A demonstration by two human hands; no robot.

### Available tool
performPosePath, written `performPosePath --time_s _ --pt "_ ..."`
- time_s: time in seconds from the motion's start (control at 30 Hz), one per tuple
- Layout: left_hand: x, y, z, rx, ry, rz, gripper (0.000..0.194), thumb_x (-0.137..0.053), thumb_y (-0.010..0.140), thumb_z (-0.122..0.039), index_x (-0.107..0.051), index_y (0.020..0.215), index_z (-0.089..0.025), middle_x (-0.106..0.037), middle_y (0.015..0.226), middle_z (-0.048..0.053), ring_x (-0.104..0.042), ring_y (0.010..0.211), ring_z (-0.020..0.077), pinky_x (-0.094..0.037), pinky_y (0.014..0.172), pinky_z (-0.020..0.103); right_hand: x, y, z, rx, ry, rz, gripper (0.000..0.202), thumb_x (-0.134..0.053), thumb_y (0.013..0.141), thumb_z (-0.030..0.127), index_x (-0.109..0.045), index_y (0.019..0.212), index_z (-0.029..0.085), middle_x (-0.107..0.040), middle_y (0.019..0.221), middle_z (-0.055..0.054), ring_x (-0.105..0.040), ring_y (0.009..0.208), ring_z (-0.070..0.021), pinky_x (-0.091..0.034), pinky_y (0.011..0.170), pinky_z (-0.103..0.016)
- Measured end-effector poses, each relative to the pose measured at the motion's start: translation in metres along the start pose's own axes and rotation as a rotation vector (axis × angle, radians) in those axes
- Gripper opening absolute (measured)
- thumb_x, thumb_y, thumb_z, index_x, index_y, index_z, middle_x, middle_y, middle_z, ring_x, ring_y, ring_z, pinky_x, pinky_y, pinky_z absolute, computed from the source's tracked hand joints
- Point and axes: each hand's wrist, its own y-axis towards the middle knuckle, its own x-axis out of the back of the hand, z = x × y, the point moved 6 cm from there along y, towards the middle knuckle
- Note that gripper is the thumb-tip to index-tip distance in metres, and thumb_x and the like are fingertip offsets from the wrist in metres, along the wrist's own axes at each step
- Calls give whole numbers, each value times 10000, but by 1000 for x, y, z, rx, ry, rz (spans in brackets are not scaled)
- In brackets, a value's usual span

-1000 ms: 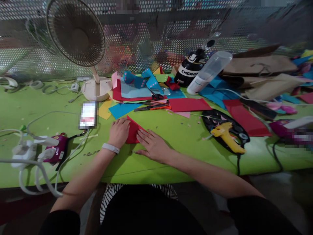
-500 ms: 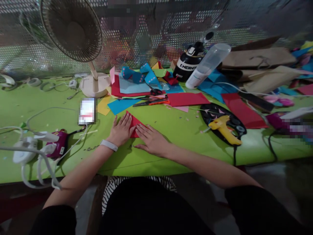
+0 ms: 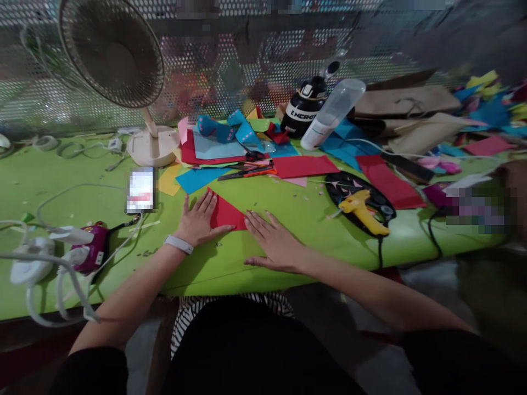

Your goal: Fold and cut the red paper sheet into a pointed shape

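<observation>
While the red paper (image 3: pixel 225 213), left of frame centre, is partly covered by the uncurled left hand (image 3: pixel 198 222), its long edge is slanted rightward down to the right hand (image 3: pixel 275 244), likewise outspread.

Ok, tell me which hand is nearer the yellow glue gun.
Right. The right hand is left of the yellow glue gun; the left hand is farther left, on the red paper.

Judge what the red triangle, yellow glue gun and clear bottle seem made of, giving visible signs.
Red triangle: matt paper or thin card; flat, with straight edges.
Yellow glue gun: probably hard plastic; moulded shape, solid colour.
Clear bottle: likely smooth plastic, perhaps glass; see-through upper part.
</observation>
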Motion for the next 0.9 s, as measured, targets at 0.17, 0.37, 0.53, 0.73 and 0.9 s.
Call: performPosePath --time_s 0.17,0.37,0.53,0.73,0.9 --pt "1 0 9 -9 -7 137 969 -334 802 -813 -183 1540 -203 -178 1600 67 -185 1471 288 125 1165 525 -1 -4 -2 -31 -8 45 1023 -190 859 782 -91 1532 19 -145 1573 -227 -158 1468 -345 -143 1168 -584" --pt "6 -8 25 21 -19 282 892 -314 839 -779 -134 1544 -263 -94 1615 19 -61 1493 283 40 1168 583 0 -5 -2 -42 9 68 1012 -182 863 779 -72 1536 32 -108 1583 -207 -128 1475 -329 -139 1179 -558" --pt "6 -10 27 23 -35 295 896 -329 838 -774 -105 1545 -271 -88 1617 34 -37 1491 301 23 1163 601 12 -1 1 -67 30 89 1024 -159 860 784 -195 1511 -6 -175 1564 -236 -163 1467 -342 -144 1171 -575" --pt "4 -8 27 21 -41 293 892 -349 839 -767 -120 1544 -271 -95 1618 39 -50 1488 320 12 1161 611 16 35 34 36 44 44 1093 -152 819 827 -229 1498 -25 -166 1565 -244 -100 1479 -330 -81 1196 -539" --pt "3 -9 28 7 -27 274 881 -349 844 -761 -112 1544 -282 -111 1618 35 -60 1486 326 12 1163 605 2 41 40 62 49 91 1129 -156 800 843 -215 1496 -43 -128 1571 -248 -89 1477 -342 -115 1200 -518"
